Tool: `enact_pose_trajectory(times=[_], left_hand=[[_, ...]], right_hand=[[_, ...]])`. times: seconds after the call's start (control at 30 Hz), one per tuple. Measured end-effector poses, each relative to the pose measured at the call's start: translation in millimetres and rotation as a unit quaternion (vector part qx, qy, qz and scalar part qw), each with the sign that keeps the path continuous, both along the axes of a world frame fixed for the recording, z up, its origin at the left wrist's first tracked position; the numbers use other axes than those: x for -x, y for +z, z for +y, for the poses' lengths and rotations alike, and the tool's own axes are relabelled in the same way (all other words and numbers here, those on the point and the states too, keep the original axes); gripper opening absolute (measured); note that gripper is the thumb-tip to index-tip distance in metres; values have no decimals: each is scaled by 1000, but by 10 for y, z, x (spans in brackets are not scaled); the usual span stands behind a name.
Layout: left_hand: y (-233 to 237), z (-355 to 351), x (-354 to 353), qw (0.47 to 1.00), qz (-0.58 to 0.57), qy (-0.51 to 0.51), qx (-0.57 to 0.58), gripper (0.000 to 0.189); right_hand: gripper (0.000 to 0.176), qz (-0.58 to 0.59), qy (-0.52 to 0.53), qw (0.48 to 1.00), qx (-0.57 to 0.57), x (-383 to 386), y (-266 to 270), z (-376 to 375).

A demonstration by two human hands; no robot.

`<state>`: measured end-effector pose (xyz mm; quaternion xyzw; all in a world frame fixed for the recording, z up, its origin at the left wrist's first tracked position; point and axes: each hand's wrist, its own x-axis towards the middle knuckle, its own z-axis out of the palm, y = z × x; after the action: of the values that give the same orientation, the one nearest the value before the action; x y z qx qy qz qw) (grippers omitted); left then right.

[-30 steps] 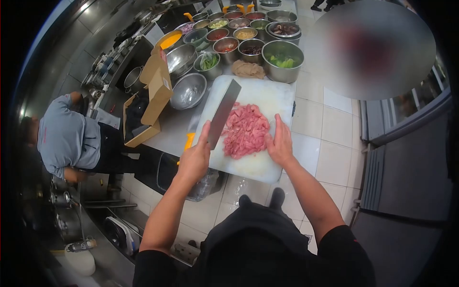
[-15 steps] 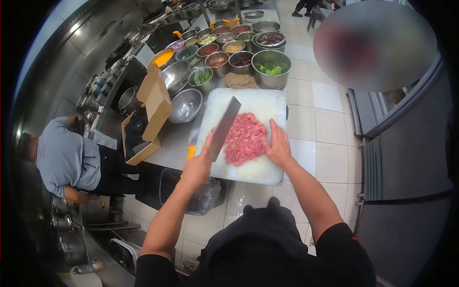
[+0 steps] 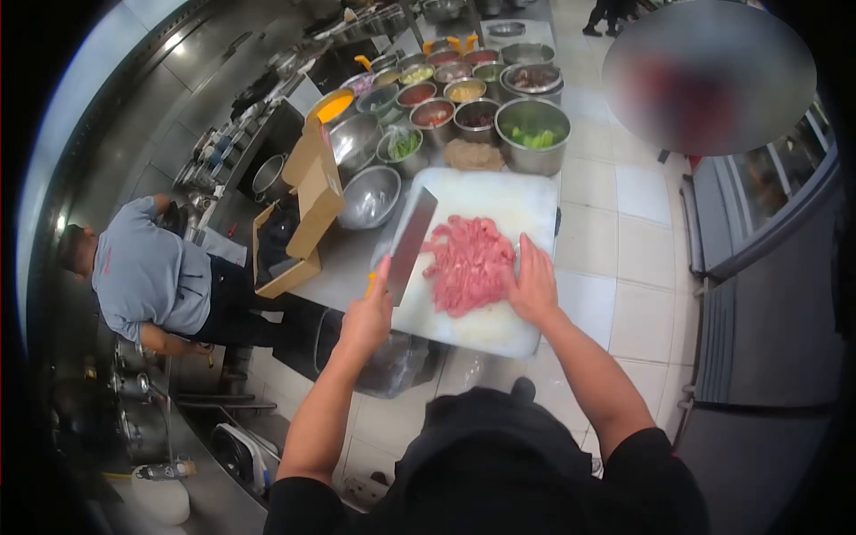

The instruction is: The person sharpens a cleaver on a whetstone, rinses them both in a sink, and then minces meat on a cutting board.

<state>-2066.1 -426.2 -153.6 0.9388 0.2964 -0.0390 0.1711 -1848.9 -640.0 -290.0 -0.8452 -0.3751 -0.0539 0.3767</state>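
My left hand (image 3: 367, 319) is closed round the handle of a cleaver (image 3: 415, 245), its broad blade standing on edge over the left side of the white cutting board (image 3: 508, 192). Beside the blade, with a narrow gap between, lies a flat heap of raw pink meat pieces (image 3: 473, 263). Against the right edge of that heap rests my right hand (image 3: 535, 283), fingers stretched out and holding nothing. The handle is mostly hidden in my left fingers.
Behind the board are a folded brown cloth (image 3: 473, 155), a pot of green vegetables (image 3: 532, 134) and several ingredient bowls. To the left stand a metal bowl (image 3: 370, 197) and an open cardboard box (image 3: 316, 178). A person in grey (image 3: 156, 267) works farther left.
The cleaver has moved left, away from the meat heap. My right hand stays at the heap's right edge. The whole view has shifted, so the scene sits farther right.
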Motion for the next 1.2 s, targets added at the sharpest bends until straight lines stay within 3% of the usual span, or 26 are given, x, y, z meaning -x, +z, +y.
enact_pose_trajectory(times=[0.1,0.2,0.3,0.33,0.53,0.63,0.73,0.87,0.97,1.03,1.07,1.2], left_hand=[[-71,114,-17,993,107,-41,-35,71],[16,222,117,995,-94,-44,5,69],[120,211,186,949,-126,100,272,69],[-59,307,263,930,-150,102,319,70],[-597,448,347,864,-164,205,429,74],[-712,624,183,863,-152,193,441,74],[-682,721,-101,876,-123,119,450,74],[-526,638,-454,908,-55,27,415,72],[-319,440,-474,963,-31,-68,260,69],[-260,119,-253,983,35,-178,23,66],[-284,-29,-110,966,70,-227,-98,66],[-342,-256,149,983,73,-155,-73,59]], right_hand=[[79,25,14,1000,3,30,117,-45],[77,9,6,1000,8,35,94,-29],[76,10,-7,1000,17,52,66,-13],[76,6,-6,1000,11,25,61,-7],[76,9,2,1000,0,79,145,-38],[76,-9,3,1000,11,72,155,-25],[77,-11,8,1000,26,41,137,-5],[79,4,5,998,62,108,167,-4],[79,0,10,999,50,119,138,-22],[81,12,5,999,46,110,130,-43],[81,15,0,999,42,108,118,-42],[82,27,-4,1000,10,92,143,-40]])
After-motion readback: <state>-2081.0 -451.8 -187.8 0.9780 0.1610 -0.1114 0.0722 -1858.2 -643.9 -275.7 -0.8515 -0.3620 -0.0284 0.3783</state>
